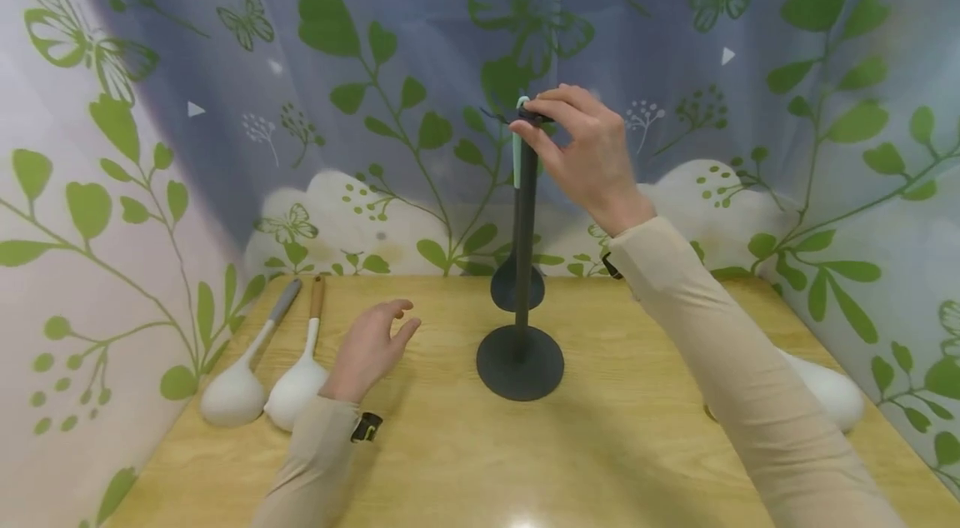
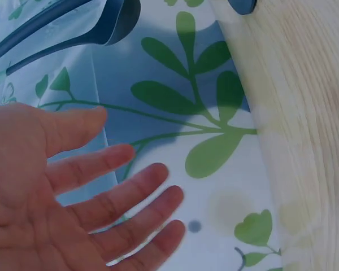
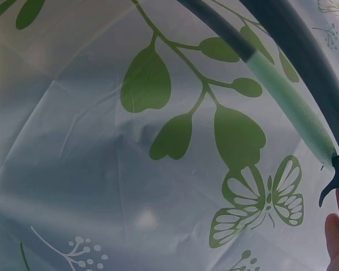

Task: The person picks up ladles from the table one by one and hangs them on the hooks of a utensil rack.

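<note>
A dark utensil stand rises from its round base in the middle of the table. From a hook at its top hangs a dark ladle with a mint-green handle, its bowl behind the pole. My right hand pinches the hooked top of the stand between thumb and fingers; only its fingertips enter the right wrist view. Left of the stand, my left hand hovers over the table with relaxed fingers, holding nothing. Its spread fingers and palm show in the left wrist view.
To the left lie a white ladle with a grey handle and another white utensil with a wooden handle. A white rounded utensil lies on the right, partly behind my right forearm. A leaf-printed curtain borders the wooden table.
</note>
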Demonstrator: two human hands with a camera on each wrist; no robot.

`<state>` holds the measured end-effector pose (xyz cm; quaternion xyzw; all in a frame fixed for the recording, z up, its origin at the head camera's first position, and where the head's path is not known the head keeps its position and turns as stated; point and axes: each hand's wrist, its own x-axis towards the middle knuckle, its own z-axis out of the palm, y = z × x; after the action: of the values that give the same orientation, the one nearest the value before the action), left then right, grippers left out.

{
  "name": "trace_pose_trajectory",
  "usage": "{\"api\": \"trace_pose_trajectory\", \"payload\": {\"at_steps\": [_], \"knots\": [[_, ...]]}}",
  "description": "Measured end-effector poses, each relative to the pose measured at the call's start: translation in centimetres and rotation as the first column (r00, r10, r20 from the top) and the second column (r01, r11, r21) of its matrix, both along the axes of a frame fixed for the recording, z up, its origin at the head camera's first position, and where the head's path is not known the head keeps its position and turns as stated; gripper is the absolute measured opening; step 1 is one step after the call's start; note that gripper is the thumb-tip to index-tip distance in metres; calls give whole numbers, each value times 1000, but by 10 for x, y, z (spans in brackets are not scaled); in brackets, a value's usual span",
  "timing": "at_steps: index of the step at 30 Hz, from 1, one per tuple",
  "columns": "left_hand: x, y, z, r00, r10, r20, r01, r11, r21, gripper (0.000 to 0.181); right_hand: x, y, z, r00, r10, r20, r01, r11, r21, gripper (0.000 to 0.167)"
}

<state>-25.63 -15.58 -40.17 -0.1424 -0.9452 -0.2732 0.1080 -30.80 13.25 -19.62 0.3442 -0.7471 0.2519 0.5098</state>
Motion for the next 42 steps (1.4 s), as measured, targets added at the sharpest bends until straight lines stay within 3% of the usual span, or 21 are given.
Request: {"api": "trace_pose_trajectory", "payload": {"at_steps": [7,12,21,30,37,42], "knots": [[0,-14,4,998,41,40,-41,999,0,44,0,-2,3,1000,-6,-2,6,1000,8,35],[2,-27,3,997,75,27,-75,997,-4,43,0,-4,-2,1000,9,-12,-9,1000,9,34],[2,-43,4,988,127,86,-121,990,-73,46,0,-1,-2,999,22,-32,-22,1000,8,33],[1,-57,-4,964,178,197,-151,978,-144,49,0,1,-3,1000,27,-11,-27,1000,1,33],[2,-65,-5,950,215,225,-179,969,-168,46,-1,1,-5,999,34,-7,-34,999,-11,32],[0,-68,-7,932,247,265,-201,961,-188,47,-1,2,-4,999,24,-28,-24,1000,-6,31]]}}
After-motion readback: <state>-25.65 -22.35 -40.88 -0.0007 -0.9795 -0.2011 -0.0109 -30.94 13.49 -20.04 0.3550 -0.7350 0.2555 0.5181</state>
